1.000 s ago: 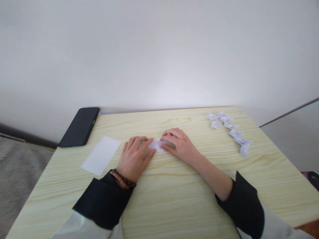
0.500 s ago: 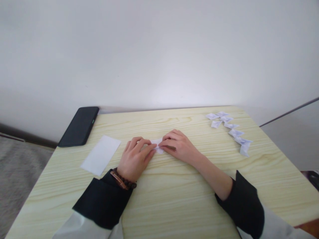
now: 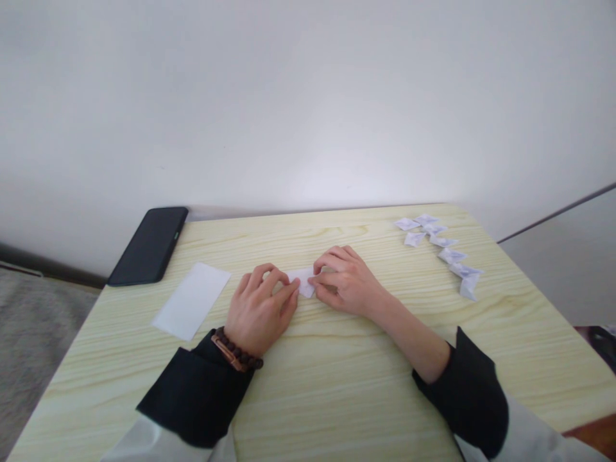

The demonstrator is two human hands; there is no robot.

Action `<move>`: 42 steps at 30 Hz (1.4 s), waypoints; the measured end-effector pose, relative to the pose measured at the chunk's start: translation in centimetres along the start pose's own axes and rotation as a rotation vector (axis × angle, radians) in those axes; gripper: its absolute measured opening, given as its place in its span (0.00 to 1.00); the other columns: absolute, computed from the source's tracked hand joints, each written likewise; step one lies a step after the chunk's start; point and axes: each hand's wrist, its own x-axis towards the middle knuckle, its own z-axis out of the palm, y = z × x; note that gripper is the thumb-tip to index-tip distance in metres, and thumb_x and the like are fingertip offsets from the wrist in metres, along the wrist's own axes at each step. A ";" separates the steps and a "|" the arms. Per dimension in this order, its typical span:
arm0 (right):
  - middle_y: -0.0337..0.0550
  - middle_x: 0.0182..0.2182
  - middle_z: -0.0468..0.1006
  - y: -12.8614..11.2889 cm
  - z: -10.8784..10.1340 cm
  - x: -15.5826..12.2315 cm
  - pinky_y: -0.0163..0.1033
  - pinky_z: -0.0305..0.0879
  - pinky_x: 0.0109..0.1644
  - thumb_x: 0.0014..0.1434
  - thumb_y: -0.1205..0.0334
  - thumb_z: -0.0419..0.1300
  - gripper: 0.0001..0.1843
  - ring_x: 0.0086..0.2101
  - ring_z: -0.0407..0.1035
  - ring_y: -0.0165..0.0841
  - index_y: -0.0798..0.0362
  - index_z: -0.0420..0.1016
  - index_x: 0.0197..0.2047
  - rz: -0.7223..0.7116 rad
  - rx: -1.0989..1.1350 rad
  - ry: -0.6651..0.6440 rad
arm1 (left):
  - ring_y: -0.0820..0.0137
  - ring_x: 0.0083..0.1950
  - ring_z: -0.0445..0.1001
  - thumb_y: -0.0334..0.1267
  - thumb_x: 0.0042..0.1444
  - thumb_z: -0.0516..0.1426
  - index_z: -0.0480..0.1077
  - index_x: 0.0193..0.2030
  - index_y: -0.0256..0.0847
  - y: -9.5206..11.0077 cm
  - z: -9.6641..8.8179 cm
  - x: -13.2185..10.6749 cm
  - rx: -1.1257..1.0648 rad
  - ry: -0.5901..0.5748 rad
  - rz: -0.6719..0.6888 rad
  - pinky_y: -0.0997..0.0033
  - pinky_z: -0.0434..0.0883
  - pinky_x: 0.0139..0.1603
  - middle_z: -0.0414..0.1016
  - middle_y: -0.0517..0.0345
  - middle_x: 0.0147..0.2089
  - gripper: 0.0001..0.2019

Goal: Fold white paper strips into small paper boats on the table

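Observation:
A small folded piece of white paper (image 3: 305, 277) lies on the table between my two hands. My left hand (image 3: 263, 305) pinches its left side between thumb and index finger, the other fingers curled above. On the right side, my right hand (image 3: 347, 282) grips the paper with thumb and index fingertips. Parts of the paper are hidden under the fingers. Left of my left hand lies a flat white sheet of paper (image 3: 192, 300). Several small folded paper boats (image 3: 452, 256) sit in a loose line at the table's right.
A black phone (image 3: 149, 246) rests at the table's far left corner. The wood-grain table (image 3: 327, 385) meets a white wall (image 3: 308, 109) at its back edge. At the right edge of view, a dark object (image 3: 604, 343) is partly visible beyond the table.
My fingertips have moved slightly apart, and more of the folded paper's surface shows between them. Both hands still hold it. The view has shifted a little.

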 end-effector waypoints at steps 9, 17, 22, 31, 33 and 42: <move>0.43 0.37 0.75 0.8 0.2 -0.3 0.42 0.59 0.46 0.60 0.57 0.57 0.10 0.38 0.65 0.34 0.52 0.76 0.37 0.102 0.076 -0.062 | 0.65 0.41 0.71 0.37 0.58 0.56 0.76 0.37 0.44 -0.6 0.7 -0.4 -0.076 0.017 -0.054 0.65 0.69 0.40 0.75 0.55 0.37 0.07; 0.43 0.38 0.74 1.3 0.7 -0.4 0.41 0.60 0.48 0.59 0.56 0.59 0.10 0.40 0.66 0.33 0.51 0.77 0.40 0.084 0.198 -0.071 | 0.61 0.46 0.70 0.41 0.60 0.54 0.73 0.47 0.41 -0.6 1.0 -0.5 -0.098 -0.024 -0.160 0.59 0.68 0.45 0.74 0.50 0.44 0.12; 0.42 0.38 0.74 1.2 0.7 -0.5 0.41 0.60 0.49 0.59 0.57 0.59 0.09 0.40 0.67 0.33 0.50 0.77 0.40 0.093 0.206 -0.069 | 0.58 0.50 0.68 0.42 0.59 0.55 0.73 0.47 0.43 -0.7 1.0 -0.7 -0.063 -0.064 -0.142 0.57 0.66 0.46 0.73 0.51 0.49 0.13; 0.43 0.42 0.73 1.4 0.6 -0.4 0.44 0.59 0.50 0.56 0.53 0.62 0.10 0.44 0.66 0.35 0.50 0.76 0.38 0.209 0.255 -0.092 | 0.62 0.49 0.69 0.40 0.58 0.56 0.70 0.45 0.40 -0.7 1.0 -0.4 -0.195 -0.059 -0.126 0.59 0.66 0.48 0.75 0.51 0.46 0.10; 0.42 0.43 0.72 1.4 0.5 -0.4 0.43 0.59 0.51 0.57 0.54 0.61 0.09 0.45 0.67 0.35 0.49 0.75 0.38 0.195 0.280 -0.106 | 0.63 0.48 0.69 0.38 0.58 0.56 0.69 0.44 0.39 -0.7 1.0 -0.3 -0.256 -0.074 -0.127 0.60 0.67 0.48 0.75 0.52 0.44 0.09; 0.41 0.37 0.76 1.2 0.5 -0.5 0.40 0.62 0.45 0.55 0.57 0.63 0.19 0.35 0.69 0.32 0.51 0.67 0.49 0.223 0.385 -0.058 | 0.70 0.35 0.73 0.36 0.55 0.56 0.63 0.45 0.40 -0.3 0.9 -0.4 -0.469 -0.071 -0.241 0.70 0.71 0.36 0.74 0.60 0.35 0.10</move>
